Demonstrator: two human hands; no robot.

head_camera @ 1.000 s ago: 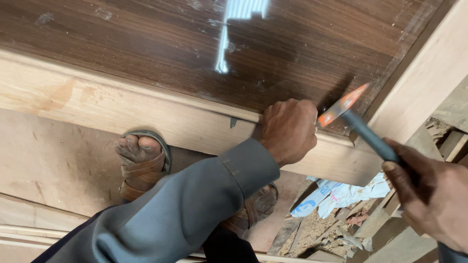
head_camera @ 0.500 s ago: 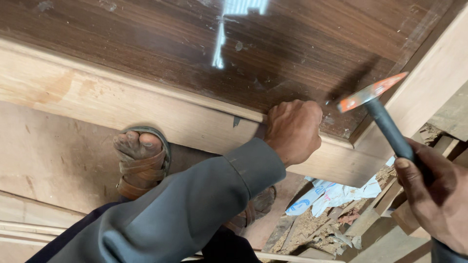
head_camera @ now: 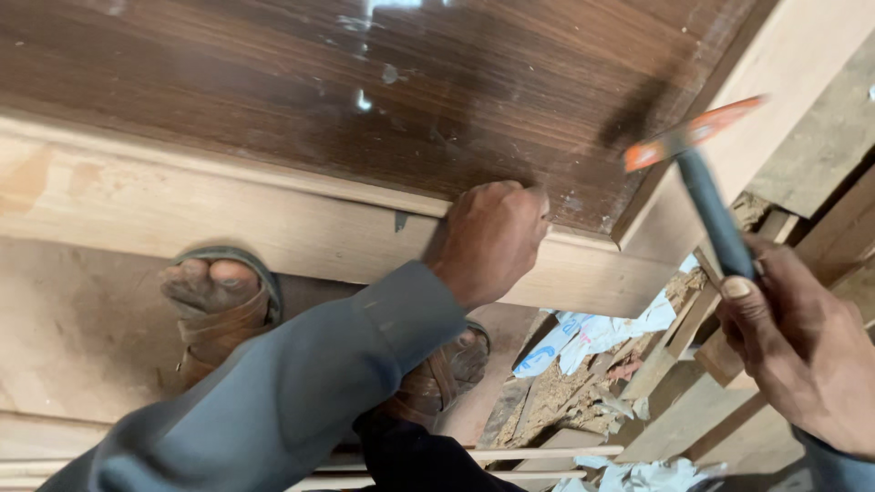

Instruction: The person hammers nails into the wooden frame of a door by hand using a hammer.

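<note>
From the head camera, the left hand [head_camera: 488, 237] rests on the pale wooden frame rail [head_camera: 273, 228] where it meets the dark veneered panel [head_camera: 319, 82], its fingers [head_camera: 529, 205] curled shut and pressed to the rail's upper edge; they seem to pinch something small there, perhaps a nail, but the knuckles hide it and I cannot tell. A small dark metal bit [head_camera: 401, 220] sticks out of the rail just to the left of those fingers. The right hand [head_camera: 802, 355] is well apart to the right of them and lower in the picture, its fingers [head_camera: 743, 296] wrapped tight around the dark handle of a hammer [head_camera: 706, 196]. The hammer's orange head is raised above and to the right of the left fingers, blurred, hanging over the corner where the rail joins a second pale rail [head_camera: 775, 82] running up the right side. Below the left fingers, past the grey sleeve [head_camera: 301, 392], a sandalled foot [head_camera: 214, 305] stands on the wooden floor boards [head_camera: 73, 337]. Below and to the right of them, crumpled white and blue paper [head_camera: 592, 337] lies among sawdust and offcuts.
</note>
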